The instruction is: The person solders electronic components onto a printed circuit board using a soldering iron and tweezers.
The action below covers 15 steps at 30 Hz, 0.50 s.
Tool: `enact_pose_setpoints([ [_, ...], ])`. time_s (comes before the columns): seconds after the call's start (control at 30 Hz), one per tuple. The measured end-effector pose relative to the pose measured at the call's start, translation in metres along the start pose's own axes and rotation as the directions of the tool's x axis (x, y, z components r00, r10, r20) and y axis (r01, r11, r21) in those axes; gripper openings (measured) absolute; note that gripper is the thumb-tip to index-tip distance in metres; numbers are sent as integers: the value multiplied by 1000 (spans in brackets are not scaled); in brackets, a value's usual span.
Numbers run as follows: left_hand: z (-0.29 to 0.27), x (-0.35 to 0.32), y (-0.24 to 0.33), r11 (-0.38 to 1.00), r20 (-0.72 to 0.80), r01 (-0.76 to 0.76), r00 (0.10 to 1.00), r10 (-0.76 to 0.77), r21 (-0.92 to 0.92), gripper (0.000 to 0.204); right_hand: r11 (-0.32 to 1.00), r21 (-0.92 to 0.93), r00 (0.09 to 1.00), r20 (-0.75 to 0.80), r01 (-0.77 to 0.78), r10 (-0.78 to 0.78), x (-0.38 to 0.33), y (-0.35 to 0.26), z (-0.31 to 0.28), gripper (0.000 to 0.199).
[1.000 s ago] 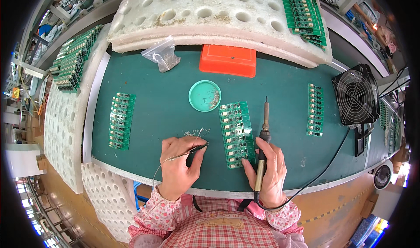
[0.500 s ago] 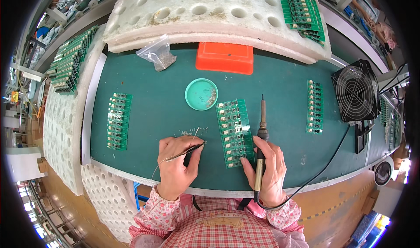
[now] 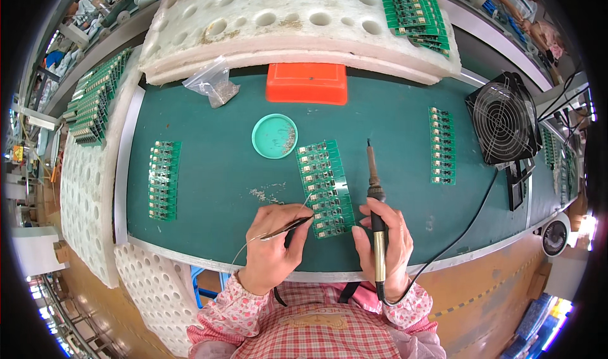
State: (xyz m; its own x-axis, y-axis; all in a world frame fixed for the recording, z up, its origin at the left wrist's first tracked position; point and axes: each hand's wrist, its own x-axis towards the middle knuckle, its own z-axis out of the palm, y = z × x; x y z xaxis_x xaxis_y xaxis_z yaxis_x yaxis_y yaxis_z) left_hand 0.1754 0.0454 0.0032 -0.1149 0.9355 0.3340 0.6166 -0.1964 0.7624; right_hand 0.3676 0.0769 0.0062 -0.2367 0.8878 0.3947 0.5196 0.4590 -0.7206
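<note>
Left hand (image 3: 273, 245) nearer oblong green circuit board (image 3: 326, 191) (likely light, stiff; hold edges), pinching dark slim tool (image 3: 286, 228); right hand (image 3: 395, 248) grasping brass-handled soldering iron (image 3: 379, 248).

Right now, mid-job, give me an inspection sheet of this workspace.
Surface: dark green tabletop; loose bits scattered left of the middle circuit board.
Job's things: middle circuit board lies slightly slanted; soldering iron, tip pointing away from the person; dark slim tool, perhaps tweezers; thin wire, contact with the board unclear.
Clutter: teal dish with small parts; clear plastic bag; red plastic box; left circuit board; right circuit board.
Hands: left hand grips slim tool and wire; right hand grips iron.
Cables: iron's cord crosses tabletop's right side.
Surroundings: holed white foam block beyond, bearing stacked circuit boards; black fan at right.
</note>
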Motion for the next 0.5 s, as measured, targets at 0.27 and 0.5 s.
enact_pose_setpoints([
  [0.27, 3, 0, -2, 997, 20, -44, 999, 43, 63, 26, 1000, -6, 1000, 6, -5, 5, 2, -1, 0, 50],
  [0.5, 3, 2, 1, 995, 16, -45, 999, 44, 83, 21, 1000, -1, 1000, 27, -13, 13, 2, -1, -1, 48],
])
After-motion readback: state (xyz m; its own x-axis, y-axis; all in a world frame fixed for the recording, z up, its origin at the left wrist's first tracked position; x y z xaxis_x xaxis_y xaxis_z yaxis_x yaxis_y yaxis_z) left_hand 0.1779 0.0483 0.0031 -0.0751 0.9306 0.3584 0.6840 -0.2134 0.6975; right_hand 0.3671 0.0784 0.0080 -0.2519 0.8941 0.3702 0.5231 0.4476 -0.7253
